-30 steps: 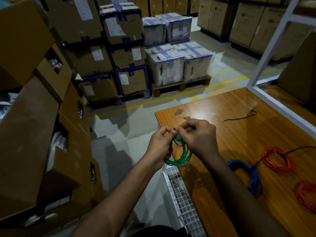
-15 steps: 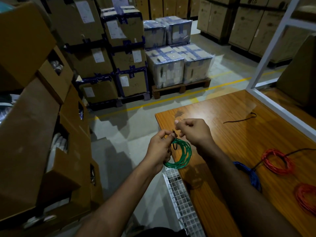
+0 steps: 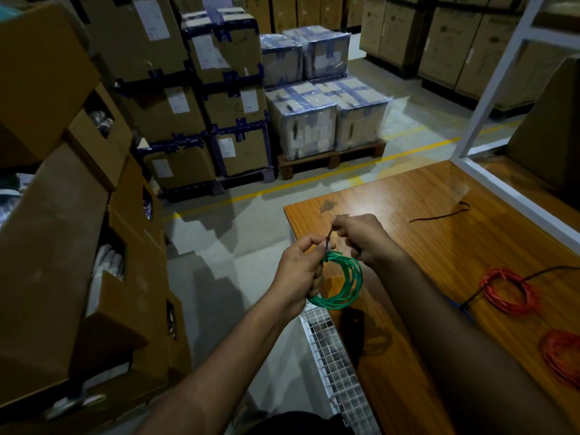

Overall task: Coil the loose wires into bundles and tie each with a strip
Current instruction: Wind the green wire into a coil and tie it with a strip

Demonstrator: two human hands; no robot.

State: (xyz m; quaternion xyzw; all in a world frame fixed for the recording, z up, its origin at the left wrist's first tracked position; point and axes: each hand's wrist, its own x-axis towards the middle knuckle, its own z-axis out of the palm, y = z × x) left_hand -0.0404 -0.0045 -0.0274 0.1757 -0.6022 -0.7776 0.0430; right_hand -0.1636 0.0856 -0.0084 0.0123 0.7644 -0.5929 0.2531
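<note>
A green wire coil hangs in the air over the near left edge of the wooden table. My left hand grips the coil at its top left. My right hand pinches the upper end of a short dark strip that rises from the coil's top. Two red coils lie on the table at the right: one further back, one nearer at the frame edge. A blue coil is almost wholly hidden behind my right forearm.
A loose black wire lies on the far part of the table. A white metal frame stands along the table's right side. A white wire-mesh panel hangs below the table's left edge. Stacked cardboard boxes stand at the left, wrapped pallets beyond.
My hands have drawn apart a little: the right hand moved up and right, pulling the dark strip taut above the coil. The left hand stays on the green coil.
</note>
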